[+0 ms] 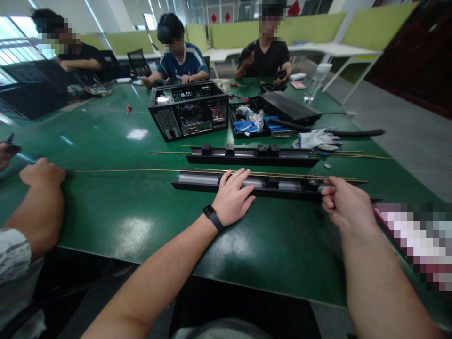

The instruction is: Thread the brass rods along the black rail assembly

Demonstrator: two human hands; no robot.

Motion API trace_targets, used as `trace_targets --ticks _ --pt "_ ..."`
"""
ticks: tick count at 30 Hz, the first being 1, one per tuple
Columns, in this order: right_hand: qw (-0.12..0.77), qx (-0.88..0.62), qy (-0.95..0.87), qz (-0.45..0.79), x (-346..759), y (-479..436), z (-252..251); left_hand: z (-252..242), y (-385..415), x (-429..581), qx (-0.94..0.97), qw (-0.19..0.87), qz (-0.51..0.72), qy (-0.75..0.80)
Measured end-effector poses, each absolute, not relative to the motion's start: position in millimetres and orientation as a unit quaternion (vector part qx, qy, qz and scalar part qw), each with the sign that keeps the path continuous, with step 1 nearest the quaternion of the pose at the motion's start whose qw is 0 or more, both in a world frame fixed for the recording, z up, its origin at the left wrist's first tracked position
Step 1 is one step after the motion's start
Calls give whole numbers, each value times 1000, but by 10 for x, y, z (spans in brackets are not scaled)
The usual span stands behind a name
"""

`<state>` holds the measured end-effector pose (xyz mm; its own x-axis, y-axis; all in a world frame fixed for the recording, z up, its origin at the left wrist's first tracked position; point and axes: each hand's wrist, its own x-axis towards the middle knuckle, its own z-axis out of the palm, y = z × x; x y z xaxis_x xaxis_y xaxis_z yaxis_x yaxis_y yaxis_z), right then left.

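Note:
My left hand (233, 197), with a dark watch on its wrist, lies across the nearer long black rail (201, 181), fingers spread. Thin brass-coloured rods (289, 175) run lengthwise along this rail's top, and a long one stretches left toward a co-worker's closed hand (44, 173). At the rail's right end, my right hand (339, 200) is closed in a pinch; what sits between its fingers is hidden. Dark blocks (272, 181) sit in the rail. Parallel behind it lies a second black rail (247, 157) with several dark blocks and more thin rods.
Farther back stand an opened black computer case (190, 115), a black tray (247, 134) holding gloves, and a dark flat box (287, 107). White gloves (319, 140), a black tube (363, 133) and a clear bottle (316, 84) are at right. Several people sit around the green table (106, 202).

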<state>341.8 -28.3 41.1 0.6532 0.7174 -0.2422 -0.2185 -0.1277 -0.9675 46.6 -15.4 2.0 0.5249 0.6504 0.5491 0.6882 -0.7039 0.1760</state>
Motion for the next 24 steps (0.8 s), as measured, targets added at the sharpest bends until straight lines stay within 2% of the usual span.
trace_targets --ticks 24 --pt "628 -659 -188 368 3387 -289 446 32 -160 463 -874 24 -291 -389"
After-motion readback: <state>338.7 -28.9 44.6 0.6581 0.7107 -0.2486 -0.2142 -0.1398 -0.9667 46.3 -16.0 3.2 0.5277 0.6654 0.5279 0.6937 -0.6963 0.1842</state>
